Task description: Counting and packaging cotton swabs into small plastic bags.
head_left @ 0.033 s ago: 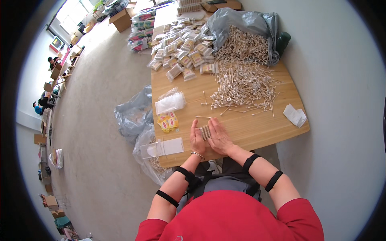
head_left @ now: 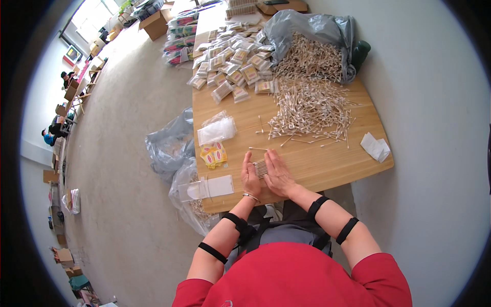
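Note:
My left hand [head_left: 250,177] and my right hand [head_left: 279,176] face each other on the wooden table near its front edge. Between them they hold a flat row of cotton swabs [head_left: 261,169], lined up side by side. The fingers of both hands are stretched forward; the palms press on the row's two sides and hide part of it. One loose swab [head_left: 257,149] lies just beyond the fingertips. Farther off spreads a loose pile of cotton swabs [head_left: 312,112]. To the left are yellow printed cards [head_left: 214,155], small clear bags [head_left: 217,131] and a white sheet in plastic [head_left: 217,187].
Filled swab packets [head_left: 230,64] heap at the table's far left. A grey plastic bag [head_left: 307,24] spills swabs beside a dark green bottle [head_left: 361,51] near the wall. Folded white paper [head_left: 375,147] lies right. Plastic bags [head_left: 171,143] hang by the table's left edge.

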Demonstrator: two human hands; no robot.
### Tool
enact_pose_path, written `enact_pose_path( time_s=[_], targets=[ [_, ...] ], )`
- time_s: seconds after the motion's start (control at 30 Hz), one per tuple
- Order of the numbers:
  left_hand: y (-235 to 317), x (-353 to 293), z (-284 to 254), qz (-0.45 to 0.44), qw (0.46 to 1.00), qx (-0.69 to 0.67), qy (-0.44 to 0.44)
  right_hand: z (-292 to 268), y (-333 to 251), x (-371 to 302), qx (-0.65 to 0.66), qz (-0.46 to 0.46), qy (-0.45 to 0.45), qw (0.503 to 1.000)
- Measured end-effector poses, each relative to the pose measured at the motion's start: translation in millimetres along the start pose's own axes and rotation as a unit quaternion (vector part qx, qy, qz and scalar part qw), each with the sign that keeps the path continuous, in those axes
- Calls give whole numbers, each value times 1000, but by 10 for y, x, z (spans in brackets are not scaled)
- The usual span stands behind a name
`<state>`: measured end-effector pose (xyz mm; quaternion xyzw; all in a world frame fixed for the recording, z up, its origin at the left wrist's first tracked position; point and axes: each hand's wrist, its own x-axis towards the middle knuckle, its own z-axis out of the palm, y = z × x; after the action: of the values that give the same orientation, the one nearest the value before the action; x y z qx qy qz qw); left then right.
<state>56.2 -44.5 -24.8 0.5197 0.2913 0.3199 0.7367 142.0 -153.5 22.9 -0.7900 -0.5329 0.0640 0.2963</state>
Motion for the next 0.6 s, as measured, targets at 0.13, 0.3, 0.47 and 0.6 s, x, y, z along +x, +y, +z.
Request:
enact_pose_path(
  time_s=[0.13,0.3,0.47,0.6],
  targets=[
    [-10,13,20,-27,1000,9,5,196,-28,74,-17,19,22,999],
    [89,-3,70,62,998,13,6,330,-175,136,-16,26,36,999],
    [122,-21,24,53,998,-10,17,278,-233,160,37,52,54,997],
    [294,-47,221,35,999,8,4,243,4,177,113,91,138,980]
  ],
)
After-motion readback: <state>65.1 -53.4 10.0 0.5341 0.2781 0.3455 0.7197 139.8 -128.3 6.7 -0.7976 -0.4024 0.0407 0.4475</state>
